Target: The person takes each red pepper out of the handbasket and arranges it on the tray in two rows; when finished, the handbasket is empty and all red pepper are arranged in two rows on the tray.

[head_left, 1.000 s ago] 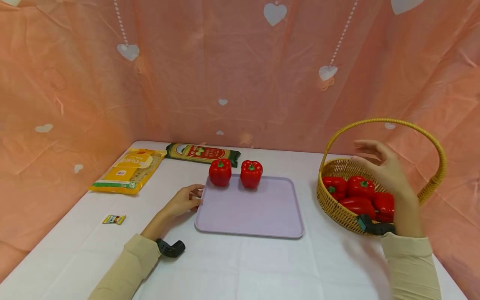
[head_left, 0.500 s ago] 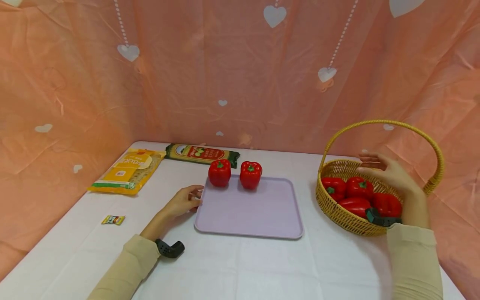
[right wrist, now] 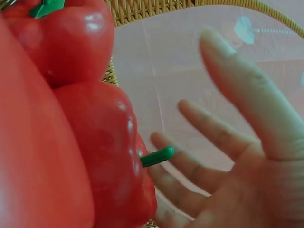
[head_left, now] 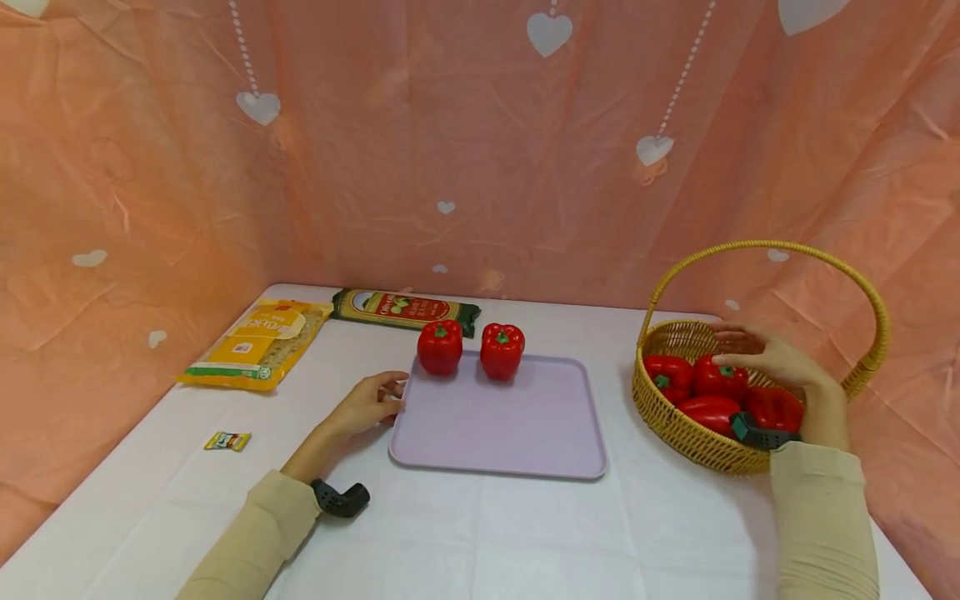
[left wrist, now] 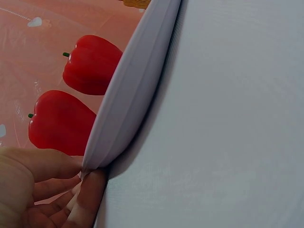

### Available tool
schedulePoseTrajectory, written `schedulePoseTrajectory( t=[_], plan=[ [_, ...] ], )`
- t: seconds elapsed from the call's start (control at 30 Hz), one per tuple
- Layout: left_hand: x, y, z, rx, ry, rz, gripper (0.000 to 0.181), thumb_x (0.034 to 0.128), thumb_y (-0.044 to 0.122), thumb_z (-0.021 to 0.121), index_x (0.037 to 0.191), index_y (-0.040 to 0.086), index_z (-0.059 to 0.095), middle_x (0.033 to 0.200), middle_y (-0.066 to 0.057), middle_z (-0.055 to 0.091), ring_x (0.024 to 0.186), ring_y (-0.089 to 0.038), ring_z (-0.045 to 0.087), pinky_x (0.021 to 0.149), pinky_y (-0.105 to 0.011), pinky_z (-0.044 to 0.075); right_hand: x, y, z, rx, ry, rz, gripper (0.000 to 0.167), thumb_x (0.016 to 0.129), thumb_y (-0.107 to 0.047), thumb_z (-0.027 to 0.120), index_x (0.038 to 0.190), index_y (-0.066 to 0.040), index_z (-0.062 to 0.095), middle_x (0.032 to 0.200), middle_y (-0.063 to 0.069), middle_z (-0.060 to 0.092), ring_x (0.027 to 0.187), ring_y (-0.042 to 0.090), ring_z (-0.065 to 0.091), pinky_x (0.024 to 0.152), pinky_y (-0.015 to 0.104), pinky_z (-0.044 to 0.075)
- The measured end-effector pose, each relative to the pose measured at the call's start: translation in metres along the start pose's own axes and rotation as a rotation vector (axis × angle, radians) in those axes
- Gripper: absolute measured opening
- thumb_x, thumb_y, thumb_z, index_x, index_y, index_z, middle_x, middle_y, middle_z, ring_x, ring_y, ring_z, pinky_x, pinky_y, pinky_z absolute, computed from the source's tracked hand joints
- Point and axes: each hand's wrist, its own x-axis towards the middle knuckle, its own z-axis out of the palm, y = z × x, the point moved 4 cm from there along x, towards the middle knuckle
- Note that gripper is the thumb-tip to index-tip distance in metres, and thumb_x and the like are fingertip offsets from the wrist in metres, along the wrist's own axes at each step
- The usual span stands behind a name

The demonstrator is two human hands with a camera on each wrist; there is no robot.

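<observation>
A lilac tray (head_left: 502, 425) lies mid-table with two red bell peppers standing near its far edge, the left pepper (head_left: 440, 348) and the right pepper (head_left: 502, 352). My left hand (head_left: 366, 403) pinches the tray's left rim, thumb and fingers on either side of it in the left wrist view. At the right stands a wicker basket (head_left: 678, 437) holding several red bell peppers. Over it hovers my right hand (head_left: 776, 358), fingers spread. In the right wrist view, its thumb and fingers stand around a bell pepper (right wrist: 107, 152) with a green stem, the thumb apart from it.
A tall arched handle (head_left: 765, 244) rises over the basket. A yellow food packet (head_left: 258, 346) and a green-and-gold packet (head_left: 405, 308) lie at the back left. A small wrapped snack (head_left: 227, 441) lies at the left. A pink heart-patterned curtain (head_left: 480, 167) closes off the back.
My right hand has come down from above the basket toward the peppers in it. The left hand, the tray and its two peppers have not moved.
</observation>
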Motion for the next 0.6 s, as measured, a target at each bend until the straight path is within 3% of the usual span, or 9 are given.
schedulePoseTrajectory(
  t=[0.13,0.23,0.5,0.6],
  plan=[
    [0.000,0.000,0.000,0.005,0.000,0.003,0.052,0.0852,-0.003,0.056,0.135,-0.006,0.040,0.109,-0.020,0.052,0.080,-0.018,0.053,0.066,-0.030,0.053,-0.001,0.005,0.003,-0.041,-0.064,0.057,0.058,0.089,-0.015,0.060,0.138,0.003,0.033,0.128,0.006,0.048,0.103,-0.010,0.046,0.079,0.018,0.046],
    [0.000,0.000,0.000,0.004,-0.001,0.004,0.052,0.0852,-0.003,0.056,0.135,-0.006,0.039,0.109,-0.020,0.052,0.079,-0.018,0.053,0.066,-0.030,0.053,-0.001,0.007,0.006,-0.080,-0.086,0.055,0.060,0.089,-0.015,0.061,0.139,0.003,0.033,0.132,0.021,0.044,0.102,-0.012,0.043,0.079,0.019,0.046],
    [-0.002,0.002,0.000,-0.004,-0.006,-0.007,0.052,0.0855,-0.003,0.055,0.135,-0.005,0.039,0.110,-0.020,0.051,0.080,-0.019,0.052,0.067,-0.030,0.052,-0.003,0.015,0.010,-0.115,-0.091,0.062,0.058,0.086,-0.015,0.064,0.135,0.000,0.038,0.129,0.023,0.046,0.099,-0.013,0.040,0.080,0.015,0.041],
    [-0.002,0.003,0.000,-0.009,-0.002,-0.014,0.053,0.0855,-0.003,0.056,0.135,-0.005,0.039,0.110,-0.020,0.051,0.081,-0.019,0.052,0.066,-0.030,0.052,-0.003,0.016,0.012,-0.118,-0.093,0.070,0.056,0.086,-0.014,0.064,0.134,0.001,0.039,0.128,0.023,0.047,0.103,-0.003,0.043,0.083,0.020,0.042]
  ],
)
